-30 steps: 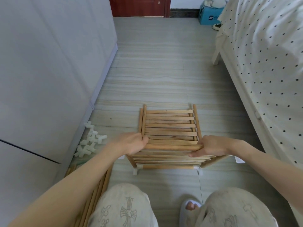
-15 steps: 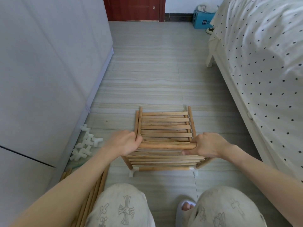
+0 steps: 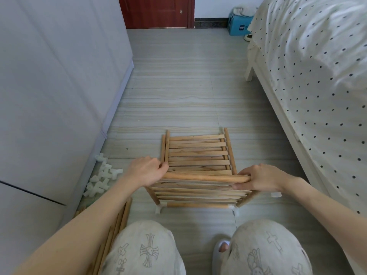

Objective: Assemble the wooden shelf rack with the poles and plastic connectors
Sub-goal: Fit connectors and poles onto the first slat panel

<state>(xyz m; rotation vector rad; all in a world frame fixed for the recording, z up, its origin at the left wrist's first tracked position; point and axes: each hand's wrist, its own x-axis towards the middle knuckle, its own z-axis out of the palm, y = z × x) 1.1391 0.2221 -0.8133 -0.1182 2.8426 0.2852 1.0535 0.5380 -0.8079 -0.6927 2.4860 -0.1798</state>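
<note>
A partly built wooden shelf rack (image 3: 197,155) of slats and round poles stands on the floor in front of my knees. White plastic connectors (image 3: 159,207) sit at its near bottom corners. A round pole (image 3: 204,178) lies across the rack's near top edge. My left hand (image 3: 146,171) grips that pole's left end, and my right hand (image 3: 260,178) grips its right end. Several loose white connectors (image 3: 102,180) lie in a heap by the wall to the left. Spare poles (image 3: 117,225) lie under my left forearm.
A grey cabinet wall (image 3: 59,96) runs along the left. A bed with a dotted sheet (image 3: 317,86) fills the right side, with its white leg (image 3: 250,73) on the floor. A blue box (image 3: 237,26) and a dark red door (image 3: 156,11) are at the far end.
Both hands have closed around the ends of the near top pole and the right hand has shifted slightly outward. The rack itself stays in place.
</note>
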